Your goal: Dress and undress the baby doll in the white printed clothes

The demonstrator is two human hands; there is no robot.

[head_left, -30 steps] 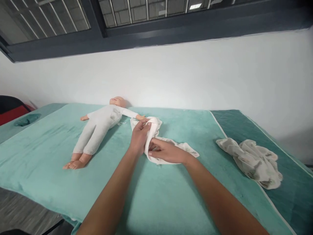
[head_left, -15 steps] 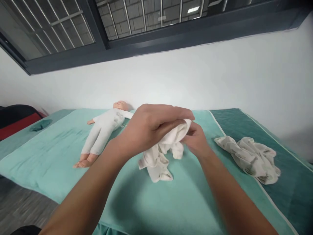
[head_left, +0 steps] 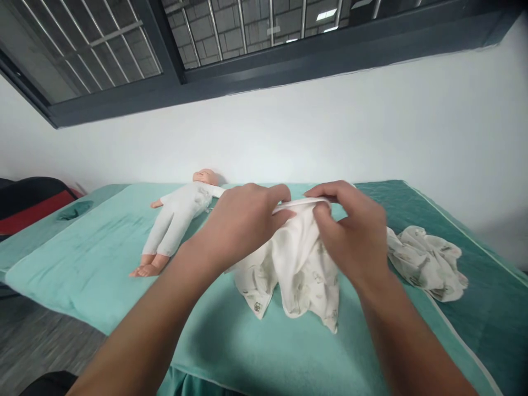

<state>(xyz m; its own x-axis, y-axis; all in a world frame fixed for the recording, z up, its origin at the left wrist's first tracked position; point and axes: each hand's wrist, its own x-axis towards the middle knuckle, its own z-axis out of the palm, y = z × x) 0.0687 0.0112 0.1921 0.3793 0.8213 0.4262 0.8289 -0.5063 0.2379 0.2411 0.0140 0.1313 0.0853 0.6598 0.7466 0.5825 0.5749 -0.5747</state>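
A small white baby garment with a faint print (head_left: 305, 275) hangs from both my hands above the green bed cover (head_left: 264, 352). My left hand (head_left: 251, 220) pinches its upper edge between thumb and fingers. On the other side, my right hand (head_left: 350, 225) grips the same edge, so the edge is stretched between them. The lower part of the cloth drapes in folds over the bed. Which part of the garment the edge belongs to, I cannot tell.
A baby doll (head_left: 177, 212) in a white suit lies on its back at the left, head toward the wall. Another crumpled printed cloth (head_left: 429, 264) lies at the right. A black and red object (head_left: 37, 203) stands at the far left, below a barred window (head_left: 256, 33).
My hands have moved apart, the right one shifting right and turning. The bunched garment has opened out and hangs down, showing its print.
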